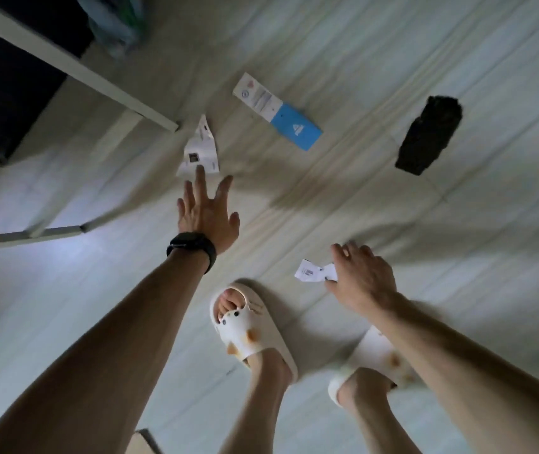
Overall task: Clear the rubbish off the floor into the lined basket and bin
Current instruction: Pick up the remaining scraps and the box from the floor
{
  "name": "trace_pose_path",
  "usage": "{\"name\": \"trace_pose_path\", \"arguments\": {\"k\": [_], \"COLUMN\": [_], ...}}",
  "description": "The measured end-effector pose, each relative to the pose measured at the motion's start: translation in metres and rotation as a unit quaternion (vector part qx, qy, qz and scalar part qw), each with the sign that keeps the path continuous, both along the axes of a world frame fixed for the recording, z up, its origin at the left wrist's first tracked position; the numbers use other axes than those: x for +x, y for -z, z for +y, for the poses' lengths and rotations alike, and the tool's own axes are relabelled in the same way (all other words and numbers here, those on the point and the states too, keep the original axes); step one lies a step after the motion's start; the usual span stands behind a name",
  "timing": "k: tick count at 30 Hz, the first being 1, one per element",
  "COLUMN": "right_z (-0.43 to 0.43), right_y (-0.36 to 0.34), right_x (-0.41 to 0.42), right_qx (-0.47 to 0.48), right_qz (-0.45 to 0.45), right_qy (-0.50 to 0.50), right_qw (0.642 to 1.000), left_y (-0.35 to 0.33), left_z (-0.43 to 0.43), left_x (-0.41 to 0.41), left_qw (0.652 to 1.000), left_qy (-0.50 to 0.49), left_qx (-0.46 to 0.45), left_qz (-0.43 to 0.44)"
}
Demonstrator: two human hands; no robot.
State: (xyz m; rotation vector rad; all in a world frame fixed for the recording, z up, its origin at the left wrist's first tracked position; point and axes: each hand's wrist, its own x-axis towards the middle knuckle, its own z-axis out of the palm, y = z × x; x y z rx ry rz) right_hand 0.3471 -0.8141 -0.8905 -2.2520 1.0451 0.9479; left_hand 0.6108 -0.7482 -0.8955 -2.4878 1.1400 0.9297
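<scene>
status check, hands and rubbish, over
Left hand open, fingertips at folded paper. Right hand on small slip, grip unclear. Blue-white box, black wad on floor. Nothing blocking.

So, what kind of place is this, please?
Probably a room in a home: the person wears soft slippers on a pale floor, a white furniture frame stands nearby, and paper scraps lie about.

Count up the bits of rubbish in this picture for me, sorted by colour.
White: 2, the folded leaflet and the small tag
White and blue: 1, the long card
Black: 1, the crumpled lump
Total: 4
</scene>
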Motion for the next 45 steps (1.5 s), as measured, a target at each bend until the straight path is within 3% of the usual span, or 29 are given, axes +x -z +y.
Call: {"name": "trace_pose_path", "arguments": {"k": [4, 9, 12, 15, 20, 24, 28, 36, 39, 42, 45], "right_z": [0.015, 0.013, -0.003, -0.029, -0.1, -0.142, -0.134, -0.106, -0.128, -0.17, -0.199], "right_y": [0.037, 0.043, 0.041, 0.036, 0.043, 0.065, 0.08, 0.039, 0.025, 0.023, 0.038], "right_x": [0.002, 0.007, 0.015, 0.04, 0.11, 0.157, 0.165, 0.057, 0.017, -0.009, -0.011], "right_qx": [-0.021, -0.007, 0.013, 0.021, -0.076, -0.066, -0.125, -0.049, -0.088, -0.117, -0.1], "right_qz": [0.023, 0.015, -0.023, -0.123, -0.273, -0.224, -0.156, -0.265, -0.226, -0.222, -0.13], "right_qy": [-0.089, -0.089, -0.012, 0.111, 0.178, 0.216, 0.158, 0.375, 0.411, 0.492, 0.488], "right_qw": [0.996, 0.996, 1.0, 0.986, 0.942, 0.948, 0.967, 0.887, 0.879, 0.833, 0.857], "left_y": [0.042, 0.053, 0.044, 0.039, 0.043, 0.051, 0.056, 0.041, 0.027, 0.017, 0.019], "left_z": [0.001, 0.004, 0.003, -0.004, -0.021, -0.019, -0.02, -0.02, -0.038, -0.066, -0.092], "left_x": [0.026, 0.033, 0.023, 0.017, 0.025, 0.029, 0.036, -0.003, -0.031, -0.053, -0.066], "left_qw": [0.999, 0.998, 0.998, 0.998, 0.993, 0.987, 0.989, 0.996, 0.996, 0.995, 0.993], "left_qy": [-0.019, -0.002, 0.023, 0.007, -0.074, -0.111, -0.106, -0.081, -0.06, -0.013, -0.007], "left_qx": [-0.035, -0.057, -0.062, -0.056, -0.084, -0.109, -0.082, -0.039, -0.052, -0.069, -0.084], "left_qz": [-0.023, -0.012, -0.016, -0.018, -0.037, -0.037, -0.063, -0.006, 0.041, 0.073, 0.078]}}
